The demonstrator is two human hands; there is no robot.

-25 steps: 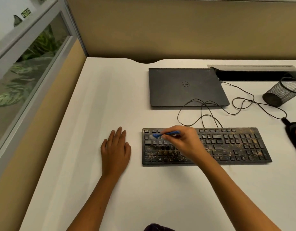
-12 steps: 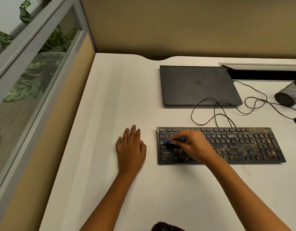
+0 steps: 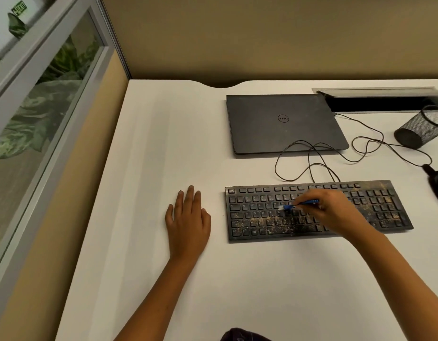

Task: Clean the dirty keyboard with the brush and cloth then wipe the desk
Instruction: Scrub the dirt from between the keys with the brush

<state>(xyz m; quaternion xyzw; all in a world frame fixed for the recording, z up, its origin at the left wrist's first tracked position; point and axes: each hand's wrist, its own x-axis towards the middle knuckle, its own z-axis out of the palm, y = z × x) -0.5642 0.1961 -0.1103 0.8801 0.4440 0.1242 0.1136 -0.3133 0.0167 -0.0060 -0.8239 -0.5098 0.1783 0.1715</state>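
Note:
A black keyboard (image 3: 264,217) speckled with tan dirt lies on the white desk (image 3: 163,143), right of centre. My right hand (image 3: 336,210) grips a small blue brush (image 3: 301,204) over the keyboard's middle, its pale bristle tip touching the keys in the letter rows. My left hand (image 3: 188,222) rests flat on the desk just left of the keyboard, fingers straight. No cloth shows in this view.
A closed black laptop (image 3: 282,121) lies behind the keyboard, with a looped black cable (image 3: 311,158) between them. A black mesh cup (image 3: 422,129) lies tipped over at the right edge. A cable slot (image 3: 380,102) sits at the back right. Cubicle walls close the left and back.
My right hand has carried the brush rightward along the keyboard, from its left end toward the middle. My left hand stays flat on the desk. The camera view shifted left.

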